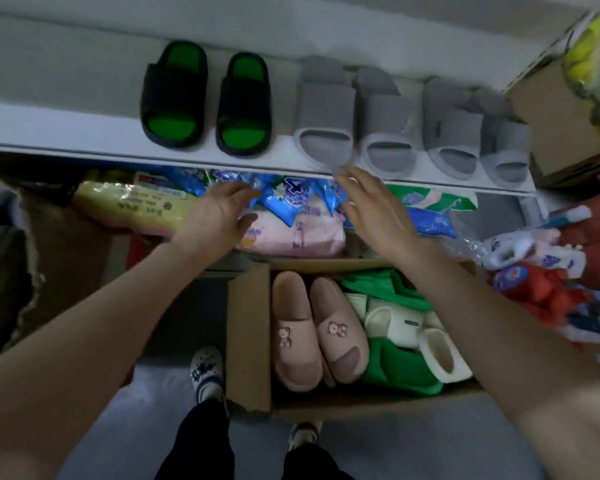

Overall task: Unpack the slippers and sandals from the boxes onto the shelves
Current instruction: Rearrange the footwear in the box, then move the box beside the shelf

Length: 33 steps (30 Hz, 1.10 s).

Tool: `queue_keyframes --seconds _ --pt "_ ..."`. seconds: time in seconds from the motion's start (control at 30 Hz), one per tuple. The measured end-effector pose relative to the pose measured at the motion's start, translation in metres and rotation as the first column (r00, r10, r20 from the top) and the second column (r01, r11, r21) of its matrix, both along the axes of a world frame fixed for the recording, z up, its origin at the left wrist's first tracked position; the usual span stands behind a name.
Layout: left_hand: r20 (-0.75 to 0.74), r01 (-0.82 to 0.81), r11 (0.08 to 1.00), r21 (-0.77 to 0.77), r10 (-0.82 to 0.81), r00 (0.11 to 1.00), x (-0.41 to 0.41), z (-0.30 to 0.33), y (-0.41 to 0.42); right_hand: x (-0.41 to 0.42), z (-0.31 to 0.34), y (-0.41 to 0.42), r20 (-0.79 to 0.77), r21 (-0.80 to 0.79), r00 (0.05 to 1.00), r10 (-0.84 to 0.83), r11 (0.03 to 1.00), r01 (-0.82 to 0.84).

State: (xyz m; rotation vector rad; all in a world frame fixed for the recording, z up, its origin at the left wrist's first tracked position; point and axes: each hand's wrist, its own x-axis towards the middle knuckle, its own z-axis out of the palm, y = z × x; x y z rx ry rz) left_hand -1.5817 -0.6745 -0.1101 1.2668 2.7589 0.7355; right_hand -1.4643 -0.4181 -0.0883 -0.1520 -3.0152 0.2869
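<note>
On the white shelf [66,129] stand a black pair of slippers with green insoles [207,98] and two grey pairs [355,116] [475,129], toes toward me. Below, an open cardboard box [248,341] on the floor holds a pink pair with bear patches [317,327], green slippers [395,368] and cream ones [416,334]. My left hand [215,216] and my right hand [371,209] hover empty, fingers relaxed, just below the shelf's front edge and above the box's far side.
Under the shelf lie plastic-wrapped packs: a yellow one [129,206], blue ones [291,195] and a pink one [291,233]. Red and white packets [541,271] pile up at the right. A cardboard box [561,123] stands at the shelf's right end. My feet [207,375] are on the grey floor.
</note>
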Motion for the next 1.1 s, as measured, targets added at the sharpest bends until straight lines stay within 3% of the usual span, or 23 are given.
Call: queue_keyframes --seconds 0.13,0.2,0.3,0.43,0.53,0.67,0.73,0.93,1.0,1.1 --pt "0.166 0.061 0.995 -0.078 -0.047 0.985 0.088 -0.053 0.019 0.084 -0.053 0.026 0.064 -0.053 0.997 -0.032 0.998 0.035" --pt "0.259 0.077 0.985 -0.154 -0.035 0.965 0.130 -0.079 0.023 0.116 -0.081 0.027 0.219 -0.101 0.976 -0.012 0.994 0.035" --pt "0.383 0.046 0.939 -0.342 0.094 0.919 0.182 -0.107 0.026 0.149 -0.122 0.021 0.496 -0.158 0.868 0.036 0.986 0.049" --pt "0.391 0.056 0.837 -0.544 0.194 0.899 0.214 -0.133 0.029 0.164 -0.160 0.014 0.611 -0.225 0.783 0.116 0.974 0.031" --pt "0.350 0.031 0.794 -0.608 0.233 0.907 0.222 -0.143 0.033 0.159 -0.183 0.004 0.659 -0.228 0.739 0.140 0.974 0.019" --pt "0.237 -0.020 0.779 -0.627 0.215 0.947 0.219 -0.157 0.040 0.149 -0.210 -0.004 0.743 -0.206 0.664 0.082 0.972 0.110" --pt "0.211 -0.037 0.799 -0.600 0.202 0.956 0.218 -0.165 0.042 0.147 -0.218 -0.002 0.732 -0.218 0.679 0.063 0.965 0.146" --pt "0.361 -0.015 0.856 -0.516 0.234 0.903 0.224 -0.167 0.046 0.148 -0.200 0.024 0.645 -0.363 0.763 0.047 0.897 0.252" --pt "0.390 0.025 0.860 -0.510 0.206 0.898 0.226 -0.159 0.048 0.156 -0.179 0.038 0.649 -0.392 0.760 0.044 0.875 0.284" --pt "0.418 0.005 0.937 -0.349 0.151 0.896 0.229 -0.140 0.054 0.172 -0.147 0.058 0.695 -0.402 0.715 0.072 0.863 0.305"
